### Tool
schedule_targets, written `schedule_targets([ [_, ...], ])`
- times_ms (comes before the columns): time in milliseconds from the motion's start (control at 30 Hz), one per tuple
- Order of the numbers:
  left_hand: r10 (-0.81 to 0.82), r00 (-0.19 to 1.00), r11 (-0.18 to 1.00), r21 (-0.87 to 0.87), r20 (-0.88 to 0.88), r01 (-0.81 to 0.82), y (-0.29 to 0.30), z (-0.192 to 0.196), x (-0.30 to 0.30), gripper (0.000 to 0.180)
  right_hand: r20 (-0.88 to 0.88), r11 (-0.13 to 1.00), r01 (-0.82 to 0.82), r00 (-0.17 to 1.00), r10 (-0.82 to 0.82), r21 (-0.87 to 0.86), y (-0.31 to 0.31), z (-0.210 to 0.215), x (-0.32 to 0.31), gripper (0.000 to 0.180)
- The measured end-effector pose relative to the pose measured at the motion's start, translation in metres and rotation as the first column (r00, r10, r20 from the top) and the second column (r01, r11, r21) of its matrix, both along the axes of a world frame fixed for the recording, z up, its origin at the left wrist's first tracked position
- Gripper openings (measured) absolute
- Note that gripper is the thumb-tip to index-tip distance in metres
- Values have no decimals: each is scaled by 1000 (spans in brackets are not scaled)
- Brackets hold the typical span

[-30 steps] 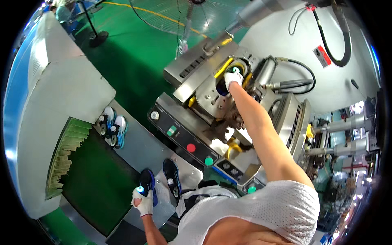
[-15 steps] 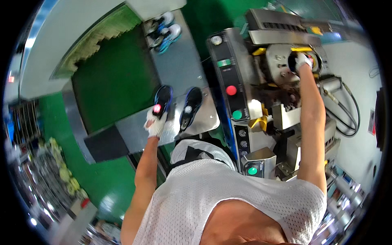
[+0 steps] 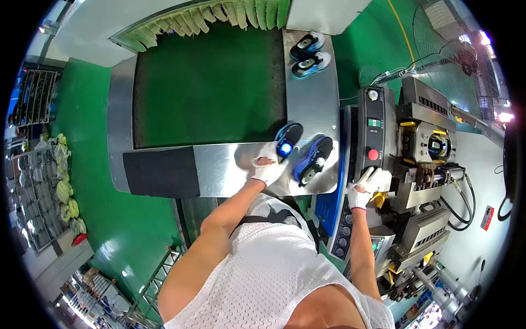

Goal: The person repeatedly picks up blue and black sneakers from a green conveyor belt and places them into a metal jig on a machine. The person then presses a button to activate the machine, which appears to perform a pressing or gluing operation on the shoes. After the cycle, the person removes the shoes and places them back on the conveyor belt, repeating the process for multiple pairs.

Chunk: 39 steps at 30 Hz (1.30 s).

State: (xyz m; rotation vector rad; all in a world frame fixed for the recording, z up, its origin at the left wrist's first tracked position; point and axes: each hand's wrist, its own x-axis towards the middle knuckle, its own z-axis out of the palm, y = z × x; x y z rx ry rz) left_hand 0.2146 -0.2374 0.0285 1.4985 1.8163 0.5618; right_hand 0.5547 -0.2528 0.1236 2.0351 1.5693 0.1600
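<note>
My left hand [image 3: 268, 168], in a white glove with cut-away fingers, is closed on the near end of a black shoe [image 3: 289, 137] with a blue edge. A bright blue glow shows on that shoe, by my fingertips. Just right of it lies a second black and purple shoe [image 3: 313, 159], touched by neither hand. My right hand [image 3: 370, 187], gloved too, lies with fingers stretched over the lower end of a black control panel [image 3: 372, 134]. It covers that part of the panel, below a red button [image 3: 373, 155]. I see nothing held in it.
A steel ledge [image 3: 230, 159] borders a dark green conveyor belt [image 3: 208, 88], which runs under a fringed curtain [image 3: 219, 13]. Another pair of shoes [image 3: 311, 57] lies at the far right of the ledge. Steel machine heads [image 3: 433, 140] with hoses stand to the right.
My right hand has come back from the machine's round opening onto the control panel. My left hand stays at the shoe, whose glow went from red to blue. The view has turned.
</note>
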Motion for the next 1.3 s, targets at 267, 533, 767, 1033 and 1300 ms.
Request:
schedule_targets([
  [267,-199,975,962,212,102,174,4,-34,-21,71,-718,940,325,628,-299,-107,-1,-25,-75,113],
  [533,-243,935,956,-98,258,276,25,2,-30,70,-827,532,844,350,-439,75,-4,-109,-181,80],
  [767,-420,879,796,-373,226,476,43,18,-10,79,-953,228,935,-232,-194,-273,-45,3,-189,55],
  [1033,-878,471,430,-297,81,853,-80,108,81,81,-905,-330,884,-199,376,-332,-279,26,-212,41],
  [1300,-960,-234,-185,-277,-156,943,-259,175,145,104,-815,-774,473,179,552,-421,-445,96,-264,52],
])
